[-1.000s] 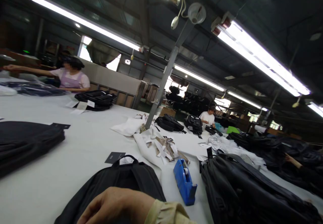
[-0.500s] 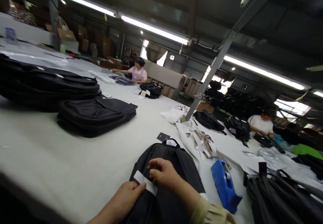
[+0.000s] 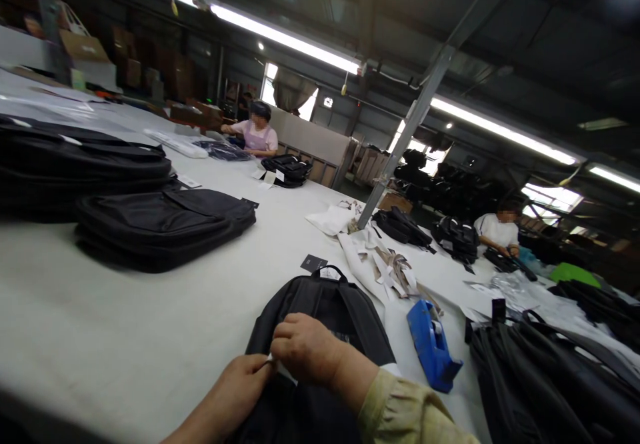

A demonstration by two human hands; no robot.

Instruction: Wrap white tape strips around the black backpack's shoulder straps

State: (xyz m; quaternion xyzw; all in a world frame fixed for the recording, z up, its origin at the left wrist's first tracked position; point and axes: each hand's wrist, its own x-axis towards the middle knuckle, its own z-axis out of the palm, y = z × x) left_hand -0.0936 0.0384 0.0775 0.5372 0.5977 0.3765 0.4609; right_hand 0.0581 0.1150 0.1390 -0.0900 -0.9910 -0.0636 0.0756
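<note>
The left grip (image 3: 243,381) and right grip (image 3: 306,349) both pinch a white strip (image 3: 287,373) over a black backpack (image 3: 313,301), which lies beneath them on the worktop (image 3: 165,324), its inside hidden. Right of the right grip sits a blue tape dispenser (image 3: 429,357) holding a roll (image 3: 437,328), then piled bags (image 3: 545,377). Beyond both grips lie paper scraps (image 3: 393,271) and a post (image 3: 405,144) rises.

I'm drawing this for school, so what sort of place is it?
Probably a bag factory or packing workshop: several black backpacks lie on a big white worktable, a blue tape dispenser sits among them, and a person in a purple apron is across the table.
</note>
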